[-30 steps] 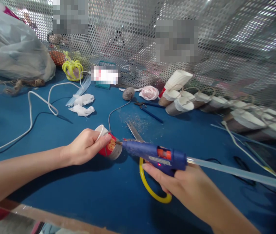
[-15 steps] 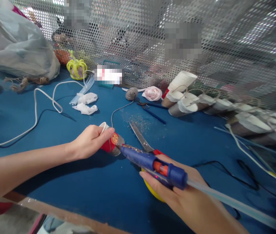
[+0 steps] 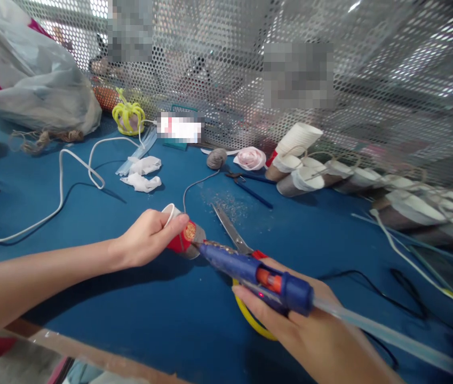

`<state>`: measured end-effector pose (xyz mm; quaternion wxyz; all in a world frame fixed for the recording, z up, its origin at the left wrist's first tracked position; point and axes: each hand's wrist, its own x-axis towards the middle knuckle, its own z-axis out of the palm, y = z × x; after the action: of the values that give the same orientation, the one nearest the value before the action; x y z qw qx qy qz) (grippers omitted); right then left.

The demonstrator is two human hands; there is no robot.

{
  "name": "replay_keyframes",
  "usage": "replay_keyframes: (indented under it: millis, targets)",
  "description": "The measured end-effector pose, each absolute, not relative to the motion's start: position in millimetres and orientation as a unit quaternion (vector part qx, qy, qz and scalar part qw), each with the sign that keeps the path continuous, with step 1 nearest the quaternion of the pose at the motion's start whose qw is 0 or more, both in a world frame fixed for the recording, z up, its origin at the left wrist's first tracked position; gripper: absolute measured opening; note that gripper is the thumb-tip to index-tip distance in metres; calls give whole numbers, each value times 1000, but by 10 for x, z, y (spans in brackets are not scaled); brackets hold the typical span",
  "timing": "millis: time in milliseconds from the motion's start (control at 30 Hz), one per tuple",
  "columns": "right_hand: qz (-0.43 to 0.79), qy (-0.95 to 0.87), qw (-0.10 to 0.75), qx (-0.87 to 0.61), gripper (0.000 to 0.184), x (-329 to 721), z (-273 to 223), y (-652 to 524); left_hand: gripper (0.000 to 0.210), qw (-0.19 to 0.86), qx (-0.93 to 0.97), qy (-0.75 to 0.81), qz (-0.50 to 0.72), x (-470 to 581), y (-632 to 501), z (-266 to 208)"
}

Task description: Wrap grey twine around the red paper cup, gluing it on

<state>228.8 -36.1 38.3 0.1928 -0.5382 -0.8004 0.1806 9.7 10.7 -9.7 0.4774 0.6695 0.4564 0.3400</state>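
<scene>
My left hand (image 3: pixel 150 237) grips a red paper cup (image 3: pixel 177 241) tipped on its side, its white rim toward the upper left. Grey cord wraps the base end of the cup and trails back to a small grey ball of cord (image 3: pixel 216 158). In my right hand (image 3: pixel 290 325) is a blue hot glue gun (image 3: pixel 246 269), with a long clear glue stick (image 3: pixel 386 333) out of its rear. The gun's nozzle meets the cup at the cord-wrapped part. Scissors (image 3: pixel 230 226) with red and yellow handles lie partly hidden beneath the gun and my right hand.
Blue-handled pliers (image 3: pixel 252 191) and a pale pink fabric roll (image 3: pixel 250 158) lie farther back. Cord-wrapped cups (image 3: pixel 300 180) line the right side by a perforated metal screen (image 3: pixel 226 69). A white cable (image 3: pixel 61 181) crosses the left; a plastic bag (image 3: pixel 46 80) stands behind it.
The view has shifted slightly, so everything sits a little lower. Both hands keep their holds, and the glue gun's nozzle stays at the cup's cord-wrapped end.
</scene>
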Motion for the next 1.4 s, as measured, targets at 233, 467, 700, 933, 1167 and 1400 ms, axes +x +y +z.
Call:
replay_keyframes:
  millis: [233, 467, 700, 933, 1167, 1400]
  targets:
    - [206, -772, 165, -579, 28, 2458, 359, -306, 42, 331, 786, 365, 373, 23, 84, -120]
    - [333, -688, 166, -623, 34, 2391, 465, -284, 32, 207, 853, 259, 403, 6, 100, -98]
    - [366, -672, 143, -627, 44, 2403, 457, -226, 27, 191, 866, 213, 410, -2, 107, -88]
    - [374, -664, 137, -632, 48, 2383, 483, -238, 27, 166, 873, 197, 414, 3, 97, -70]
    - [378, -660, 151, -632, 37, 2381, 499, -292, 35, 231, 835, 291, 406, 11, 106, -114]
    - [442, -630, 281, -573, 23, 2488, 504, -46, 40, 297, 803, 343, 387, 11, 95, -116]
